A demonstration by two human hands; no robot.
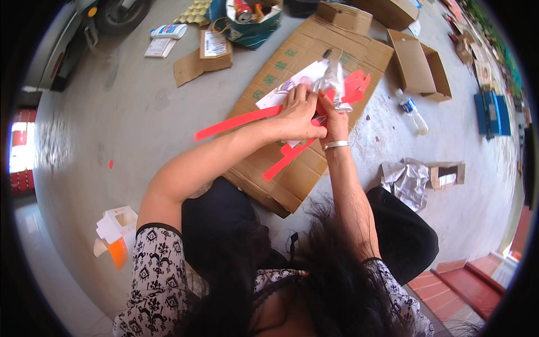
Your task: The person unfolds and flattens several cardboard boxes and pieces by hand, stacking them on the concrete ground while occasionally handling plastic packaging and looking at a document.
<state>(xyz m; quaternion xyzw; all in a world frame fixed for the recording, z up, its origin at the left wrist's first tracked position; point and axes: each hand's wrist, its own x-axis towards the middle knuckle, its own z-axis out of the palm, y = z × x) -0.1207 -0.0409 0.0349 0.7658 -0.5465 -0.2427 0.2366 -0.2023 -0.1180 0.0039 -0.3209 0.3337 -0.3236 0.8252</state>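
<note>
My left hand [297, 116] and my right hand [335, 122] meet over a flattened cardboard box [248, 162] on the floor. Between them is a bunch of red paper strips [240, 122]; one strip sticks out to the left and others hang towards me. Red cut pieces [356, 86] spread beyond my right hand. Crumpled silver foil [334, 80] stands up at the fingertips of my right hand. A white printed sheet [269, 96] lies partly under my left hand. Something small and dark between the hands is mostly hidden.
Around the cardboard are an open brown box [414, 67], a plastic bottle [410, 111], crumpled foil [408, 181] and a green bag [252, 36] holding a can. A white bottle [168, 31] lies to the left, near a parked vehicle's wheel [122, 14]. Torn packaging [120, 221] rests at lower left.
</note>
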